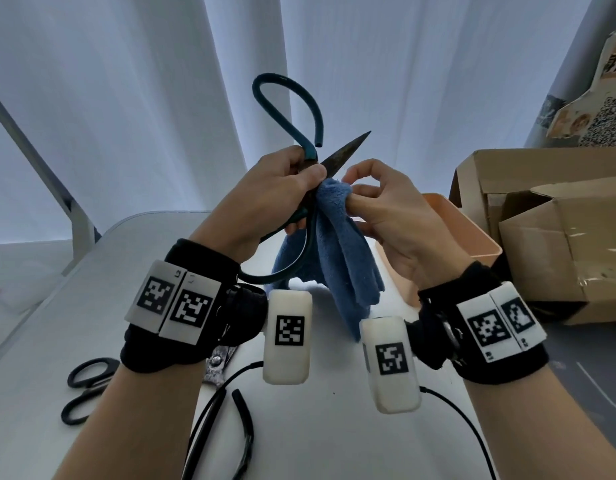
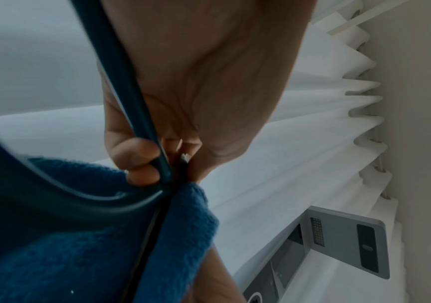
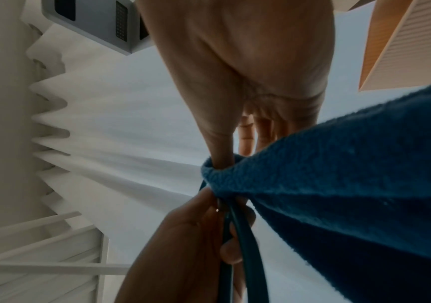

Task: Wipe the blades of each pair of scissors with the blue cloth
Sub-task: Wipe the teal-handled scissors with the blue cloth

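A pair of teal-handled scissors (image 1: 308,161) is held up above the middle of the tabletop (image 1: 334,410) by the left hand (image 1: 275,192), whose fingers are curled round the handles just below the pivot; one dark, rust-flecked blade (image 1: 348,152) is seen pointing up and to the right, bare from the cloth to its tip. The blue cloth (image 1: 334,244) is pinched at the base of that blade by the thumb and fingers of the right hand (image 1: 386,209), the rest of it being left to hang down toward the tabletop. A black-handled pair of scissors (image 1: 88,386) is seen lying near the tabletop's left edge, and part of another pair (image 1: 218,358) shows behind the left wristband; a peach-coloured bin (image 1: 472,237) stands at the right edge, beside cardboard boxes (image 1: 542,230).

The step in hand is judged to be a wipe along the blade; it is likely done best if the cloth is kept folded over both faces and drawn from pivot to tip, away from the holding hand; the fingertips are best kept behind the cloth and off the cutting edge, and the handles held steady throughout.
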